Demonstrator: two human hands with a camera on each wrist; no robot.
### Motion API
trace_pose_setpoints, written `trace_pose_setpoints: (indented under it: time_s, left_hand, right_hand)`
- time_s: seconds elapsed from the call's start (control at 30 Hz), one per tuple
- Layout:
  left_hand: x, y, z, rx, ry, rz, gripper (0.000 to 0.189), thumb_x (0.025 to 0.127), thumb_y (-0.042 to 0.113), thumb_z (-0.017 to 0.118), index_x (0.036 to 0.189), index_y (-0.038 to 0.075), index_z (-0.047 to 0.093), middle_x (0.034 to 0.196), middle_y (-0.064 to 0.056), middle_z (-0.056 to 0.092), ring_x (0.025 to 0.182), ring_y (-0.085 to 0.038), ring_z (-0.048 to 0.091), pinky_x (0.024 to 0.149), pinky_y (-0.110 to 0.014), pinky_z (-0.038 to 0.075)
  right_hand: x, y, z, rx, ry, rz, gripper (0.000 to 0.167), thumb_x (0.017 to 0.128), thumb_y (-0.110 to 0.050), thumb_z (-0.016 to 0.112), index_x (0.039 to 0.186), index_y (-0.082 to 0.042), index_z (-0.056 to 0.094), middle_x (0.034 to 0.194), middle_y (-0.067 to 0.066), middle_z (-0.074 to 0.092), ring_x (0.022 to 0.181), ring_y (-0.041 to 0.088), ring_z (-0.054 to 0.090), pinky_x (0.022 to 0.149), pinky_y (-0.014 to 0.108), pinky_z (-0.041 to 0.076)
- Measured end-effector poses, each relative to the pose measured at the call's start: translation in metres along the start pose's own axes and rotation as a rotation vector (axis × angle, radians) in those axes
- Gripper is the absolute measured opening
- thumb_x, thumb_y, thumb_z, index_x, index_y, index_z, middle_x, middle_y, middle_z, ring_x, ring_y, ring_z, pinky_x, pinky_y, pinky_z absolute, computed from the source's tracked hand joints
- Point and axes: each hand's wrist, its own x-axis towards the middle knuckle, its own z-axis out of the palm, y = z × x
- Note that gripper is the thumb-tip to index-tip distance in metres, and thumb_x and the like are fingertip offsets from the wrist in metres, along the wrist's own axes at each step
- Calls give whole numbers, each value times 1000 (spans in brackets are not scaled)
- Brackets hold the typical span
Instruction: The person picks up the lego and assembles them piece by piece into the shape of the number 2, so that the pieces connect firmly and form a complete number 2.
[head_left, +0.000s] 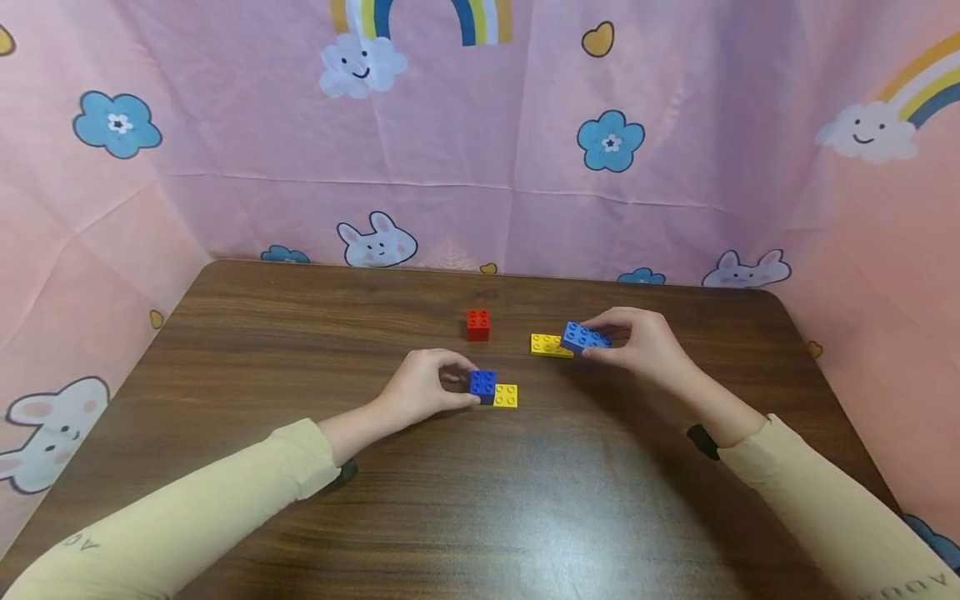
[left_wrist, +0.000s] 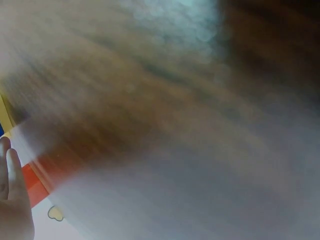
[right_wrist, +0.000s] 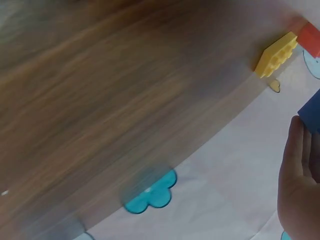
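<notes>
My left hand (head_left: pixel 422 387) holds a small dark blue toy building brick (head_left: pixel 483 387) between thumb and fingers. A flat yellow brick (head_left: pixel 506 396) shows its studs right beside the dark blue one. My right hand (head_left: pixel 643 348) pinches a longer, lighter blue brick (head_left: pixel 585 337), tilted, studs up. In the head view it overlaps the right end of a long, thin yellow brick (head_left: pixel 546 345) lying on the table. The right wrist view shows this blue brick (right_wrist: pixel 312 114) at the fingertips, apart from the yellow brick (right_wrist: pixel 276 56). In the left wrist view only part of the left hand (left_wrist: pixel 14 195) shows.
A red brick (head_left: pixel 477 326) stands on the brown wooden table (head_left: pixel 300 333), behind the left hand's brick. Pink printed cloth (head_left: pixel 480 133) hangs along the table's back and sides.
</notes>
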Motion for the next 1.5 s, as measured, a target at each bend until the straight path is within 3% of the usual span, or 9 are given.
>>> trace_pose_setpoints:
  time_s: [0.83,1.5]
  left_hand:
    - [0,1,1,-4,-14,-5,36,83,11,92,115,4,79,115,-10,80,106,-23,78,93,-38,65]
    - [2,-3,1,6,-4,24,34,83,13,92,113,3,79,113,-12,81,104,-25,79,93,-39,65]
  right_hand:
    - [19,-44,33,11,-79,-125,37,84,-12,91,119,-6,80,117,13,79,105,27,73,94,51,64]
    - [24,-64,54,21,-166,-203,33,85,-15,91,116,-8,82,113,8,80,101,21,73,93,42,65]
